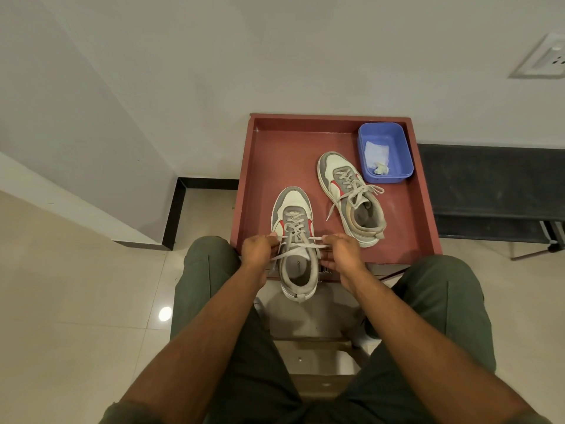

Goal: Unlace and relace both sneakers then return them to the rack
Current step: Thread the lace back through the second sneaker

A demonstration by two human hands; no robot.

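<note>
Both hands, left [258, 247] and right [342, 249], pinch lace [301, 246] ends on the near shoe [295, 240], which overhangs the tray [423, 191] edge. Uneven pull prob tips it off or leaves ends lopsided, imo.

Grey-white sneakers [294, 237], blue tub [385, 153]

Fingertips of left hand [258, 249] and right hand [342, 252] curled under, out of sight. Lace ends [301, 243] concealed inside both fists. Insole print of near sneaker [295, 243] too small to read. Contents of blue tub [385, 153] unclear, possibly crumpled tissue. Wall socket [544, 58] cut off at right edge.
</note>
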